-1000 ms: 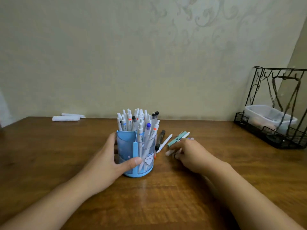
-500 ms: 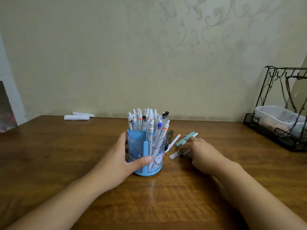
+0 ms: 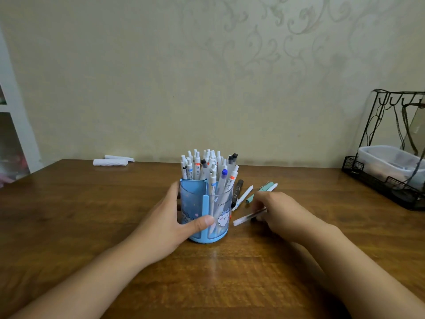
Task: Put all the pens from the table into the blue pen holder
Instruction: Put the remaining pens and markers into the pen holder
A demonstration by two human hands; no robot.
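Left hand (image 3: 165,223) is gripping the holder (image 3: 204,212), already crowded; right hand (image 3: 279,211) is pinching a pen (image 3: 247,218) beside it, four more waiting

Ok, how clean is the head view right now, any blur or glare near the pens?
Head view: light is soft and even; a pale streak of glare lies on the table in front of the pen holder. The pen in the right hand looks smeared. The wire rack bows at the frame's edge.

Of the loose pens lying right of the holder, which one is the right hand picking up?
The clear pen with the white cap, nearest the camera: the right hand pinches its far end. The black marker, white pen and teal pen lie untouched behind it.
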